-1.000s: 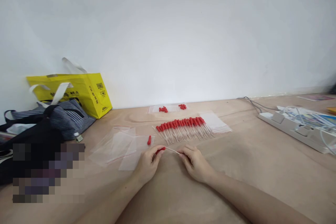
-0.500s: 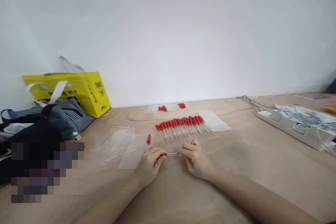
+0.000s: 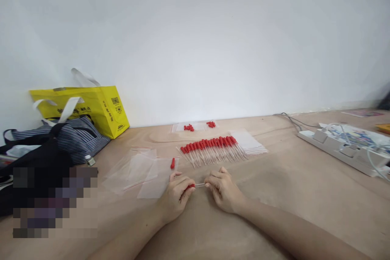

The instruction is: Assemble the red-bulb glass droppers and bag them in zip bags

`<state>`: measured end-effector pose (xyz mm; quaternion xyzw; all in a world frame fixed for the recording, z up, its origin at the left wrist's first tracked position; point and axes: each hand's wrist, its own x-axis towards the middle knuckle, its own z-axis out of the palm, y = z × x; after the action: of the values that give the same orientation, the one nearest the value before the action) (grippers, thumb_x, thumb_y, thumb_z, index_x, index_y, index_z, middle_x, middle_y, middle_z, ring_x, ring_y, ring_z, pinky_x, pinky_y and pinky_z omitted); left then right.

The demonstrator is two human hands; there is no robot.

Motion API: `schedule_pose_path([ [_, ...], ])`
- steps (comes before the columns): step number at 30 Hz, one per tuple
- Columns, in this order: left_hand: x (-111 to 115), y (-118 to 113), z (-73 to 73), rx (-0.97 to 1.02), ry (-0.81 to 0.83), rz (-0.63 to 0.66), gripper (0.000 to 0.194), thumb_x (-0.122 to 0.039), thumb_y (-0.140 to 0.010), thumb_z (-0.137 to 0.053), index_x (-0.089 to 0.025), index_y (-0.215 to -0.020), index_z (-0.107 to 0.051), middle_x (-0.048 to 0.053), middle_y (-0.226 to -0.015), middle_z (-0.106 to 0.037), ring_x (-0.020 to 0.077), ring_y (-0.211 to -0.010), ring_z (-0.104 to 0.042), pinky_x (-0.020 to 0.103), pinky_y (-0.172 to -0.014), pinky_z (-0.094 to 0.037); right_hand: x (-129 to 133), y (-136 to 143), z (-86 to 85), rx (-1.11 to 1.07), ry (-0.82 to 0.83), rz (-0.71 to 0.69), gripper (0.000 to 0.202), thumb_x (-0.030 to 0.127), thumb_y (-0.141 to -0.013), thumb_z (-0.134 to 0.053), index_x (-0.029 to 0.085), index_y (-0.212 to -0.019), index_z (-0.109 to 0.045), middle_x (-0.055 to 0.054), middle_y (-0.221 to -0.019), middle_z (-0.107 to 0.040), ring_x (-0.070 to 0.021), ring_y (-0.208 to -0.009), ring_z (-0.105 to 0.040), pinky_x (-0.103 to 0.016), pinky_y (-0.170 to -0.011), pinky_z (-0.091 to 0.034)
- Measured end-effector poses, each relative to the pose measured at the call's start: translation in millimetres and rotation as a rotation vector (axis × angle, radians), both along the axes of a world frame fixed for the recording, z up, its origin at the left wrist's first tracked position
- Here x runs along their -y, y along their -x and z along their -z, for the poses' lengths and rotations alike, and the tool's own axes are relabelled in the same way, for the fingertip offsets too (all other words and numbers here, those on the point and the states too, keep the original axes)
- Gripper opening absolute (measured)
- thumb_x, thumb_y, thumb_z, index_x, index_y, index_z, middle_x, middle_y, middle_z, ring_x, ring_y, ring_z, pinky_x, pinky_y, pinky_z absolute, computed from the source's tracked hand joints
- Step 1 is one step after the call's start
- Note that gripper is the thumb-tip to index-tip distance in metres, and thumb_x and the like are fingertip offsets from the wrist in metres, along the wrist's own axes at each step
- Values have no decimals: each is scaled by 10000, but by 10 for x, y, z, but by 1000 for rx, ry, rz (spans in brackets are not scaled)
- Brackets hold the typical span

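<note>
My left hand [image 3: 176, 195] is closed around a red rubber bulb [image 3: 191, 186], most of it hidden by the fingers. A thin clear dropper tube [image 3: 200, 185] runs from the bulb to my right hand [image 3: 224, 191], whose fingers pinch its other end. Beyond both hands lies a row of droppers [image 3: 210, 146], red bulbs pointing away and clear tubes towards me. One loose red bulb [image 3: 172, 163] rests on a clear zip bag [image 3: 154, 185] just past my left hand.
More clear bags [image 3: 134, 166] lie to the left. Near the wall, a flat bag [image 3: 199, 126] carries loose red bulbs. White sheets or bags [image 3: 248, 142] are stacked right of the row. A power strip [image 3: 335, 148] with cables stands right; a yellow bag [image 3: 106, 109] and striped bag [image 3: 79, 138] left.
Both hands have come slightly nearer to me in the view, still joined by the bulb and tube. The tube now slants a little, and less of it shows between the fingers.
</note>
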<state>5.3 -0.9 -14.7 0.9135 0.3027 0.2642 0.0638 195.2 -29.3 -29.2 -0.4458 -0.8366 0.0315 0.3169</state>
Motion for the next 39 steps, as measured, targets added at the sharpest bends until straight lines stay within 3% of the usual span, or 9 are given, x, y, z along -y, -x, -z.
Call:
schedule_pose_path([
  [8,-48,4,-8,6,11,-44,203,-216,-839,-361,-200,-785,-556,-1,-726,-640,144,-693,-571,356,-844,-307,-47,-12,-29,-10,66,-24,239,184,-867,-342,183,-801,-572,-16,-731,-564,-125,-685,-476,-265,-666,-276],
  [13,-126,76,-56,11,-43,-110,188,-272,-842,-402,-232,-888,-579,9,-841,-645,171,-835,-560,367,-858,-292,-27,-30,-97,59,27,12,160,223,-831,-441,212,-838,-600,-21,-802,-595,-156,-785,-473,-292,-694,-264],
  [16,-208,156,-57,58,-99,-253,261,-313,-806,-456,-236,-1042,-534,45,-972,-607,209,-937,-519,376,-845,-320,-44,-29,-73,17,54,104,170,197,-816,-445,212,-790,-612,-12,-780,-612,-152,-765,-490,-295,-688,-259],
  [20,-343,271,-6,127,-101,-413,244,-301,-757,-491,-198,-968,-558,56,-906,-580,216,-888,-518,355,-780,-397,-182,-13,-17,-127,96,353,199,214,-815,-432,211,-776,-627,-22,-781,-637,-172,-789,-515,-300,-696,-270],
  [24,-440,342,45,172,-81,-396,182,-281,-742,-492,-192,-875,-580,51,-873,-568,202,-853,-533,333,-766,-438,-400,89,-25,-167,102,545,204,233,-811,-429,205,-843,-628,-40,-802,-654,-202,-829,-528,-319,-711,-264],
  [28,-498,382,69,187,-71,-432,192,-277,-739,-493,-199,-886,-590,45,-864,-558,199,-850,-550,326,-766,-454,-614,267,-70,-155,90,644,198,236,-804,-433,200,-864,-618,-51,-794,-658,-211,-838,-534,-343,-740,-242],
  [35,-577,388,135,119,-44,-409,247,-250,-762,-470,-180,-954,-610,58,-839,-565,195,-822,-547,334,-762,-454,-819,401,-57,-157,96,714,141,242,-774,-483,186,-848,-589,-58,-808,-648,-207,-814,-530,-353,-758,-213],
  [39,-586,376,140,92,-40,-404,206,-245,-773,-459,-181,-896,-611,58,-819,-587,197,-811,-550,338,-744,-451,-829,423,-74,-133,33,668,159,310,-790,-488,187,-822,-583,-53,-822,-624,-194,-817,-508,-342,-757,-214],
])
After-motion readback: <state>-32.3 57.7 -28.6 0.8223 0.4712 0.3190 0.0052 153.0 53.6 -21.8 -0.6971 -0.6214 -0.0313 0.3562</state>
